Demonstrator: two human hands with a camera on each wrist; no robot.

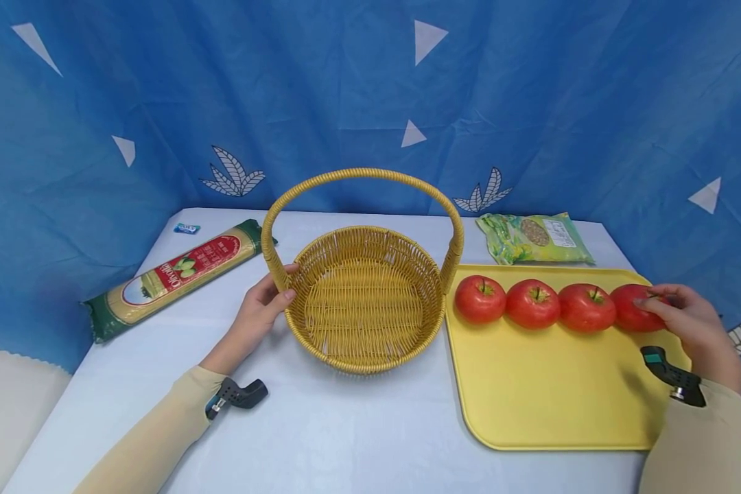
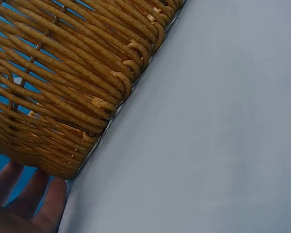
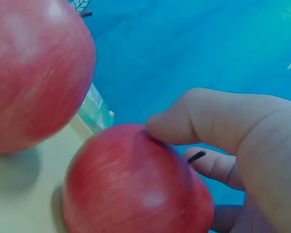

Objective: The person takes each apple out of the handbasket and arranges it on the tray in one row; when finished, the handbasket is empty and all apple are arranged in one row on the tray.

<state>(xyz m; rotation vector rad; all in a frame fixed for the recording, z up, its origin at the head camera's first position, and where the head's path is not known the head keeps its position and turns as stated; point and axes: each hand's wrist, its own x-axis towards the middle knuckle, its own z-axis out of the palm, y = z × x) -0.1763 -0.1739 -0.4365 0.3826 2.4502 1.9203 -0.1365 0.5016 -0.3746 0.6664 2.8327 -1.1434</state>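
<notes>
A round woven basket (image 1: 364, 302) with a tall arched handle stands mid-table, nothing in it. At its left side my left hand (image 1: 265, 298) touches the wall by the foot of the handle. In the left wrist view, fairly straight fingers (image 2: 51, 201) meet the wicker wall. Four red apples would be several; they line the back of a yellow tray (image 1: 549, 391). My right hand (image 1: 691, 322) pinches the rightmost apple (image 1: 632, 309), thumb on the near side. The right wrist view shows this apple (image 3: 136, 184) between thumb and fingers, beside another apple (image 3: 34, 73).
A pack of spaghetti (image 1: 175, 278) lies slanted at the left, with a small blue packet (image 1: 187, 228) behind it. Behind the tray lies a green and yellow bag (image 1: 534, 239). A blue curtain (image 1: 346, 82) hangs along the back of the white table (image 1: 346, 439).
</notes>
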